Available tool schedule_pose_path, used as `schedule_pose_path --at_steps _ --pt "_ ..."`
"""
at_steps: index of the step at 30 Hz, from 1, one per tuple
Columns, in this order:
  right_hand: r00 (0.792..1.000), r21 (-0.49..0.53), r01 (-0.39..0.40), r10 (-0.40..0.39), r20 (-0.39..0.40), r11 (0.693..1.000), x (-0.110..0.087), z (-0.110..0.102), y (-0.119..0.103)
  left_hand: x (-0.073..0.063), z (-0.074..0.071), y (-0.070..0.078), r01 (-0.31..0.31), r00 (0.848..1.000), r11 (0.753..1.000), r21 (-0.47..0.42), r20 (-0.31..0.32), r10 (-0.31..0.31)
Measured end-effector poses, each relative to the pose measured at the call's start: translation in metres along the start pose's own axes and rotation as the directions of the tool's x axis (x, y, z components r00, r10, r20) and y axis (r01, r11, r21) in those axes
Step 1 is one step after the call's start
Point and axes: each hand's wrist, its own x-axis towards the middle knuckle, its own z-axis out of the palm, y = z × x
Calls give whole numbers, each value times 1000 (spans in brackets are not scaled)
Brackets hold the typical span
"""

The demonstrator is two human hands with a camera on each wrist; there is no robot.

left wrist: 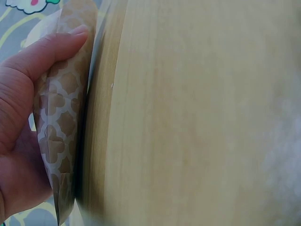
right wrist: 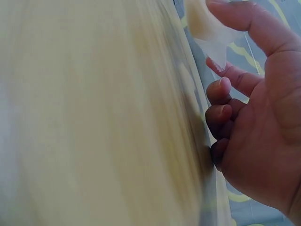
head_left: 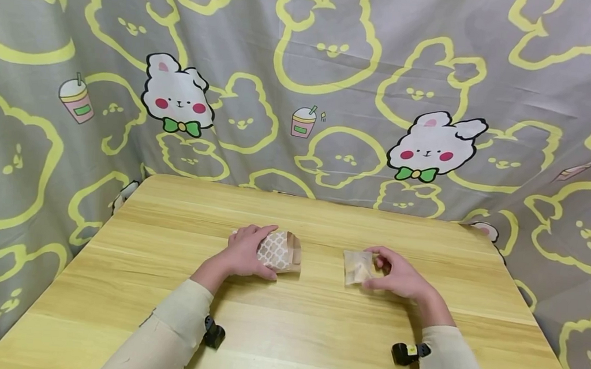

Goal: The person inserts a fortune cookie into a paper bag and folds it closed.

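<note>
My left hand holds a small brown paper bag with a white lattice pattern, just above or on the tabletop. In the left wrist view the thumb lies across the side of the bag, and the palm is behind it. The bag's end toward the right shows plain brown folds; I cannot tell whether it is open. Between thumb and forefinger, my right hand pinches the edge of a small translucent packet with something pale tan inside. Only a corner of that packet shows in the right wrist view.
Both hands are over a wooden table with light grain. A grey curtain with yellow outlines and white rabbit faces hangs behind and beside it. A small black camera is strapped to the left wrist, another camera to the right.
</note>
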Motion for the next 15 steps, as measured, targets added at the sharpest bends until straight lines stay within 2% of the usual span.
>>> schedule_pose_path --at_steps 8,12,15 --pt "1000 30 8 -8 -3 1000 10 12 -8 0 0 1 6 1000 1000 7 2 -6" --pt "1000 58 16 -17 19 998 12 17 -31 1 1 1 3 1000 1000 9 -1 -3" --pt "999 55 23 -24 24 998 16 21 -33 1 1 2 2 1000 1000 6 0 -2"
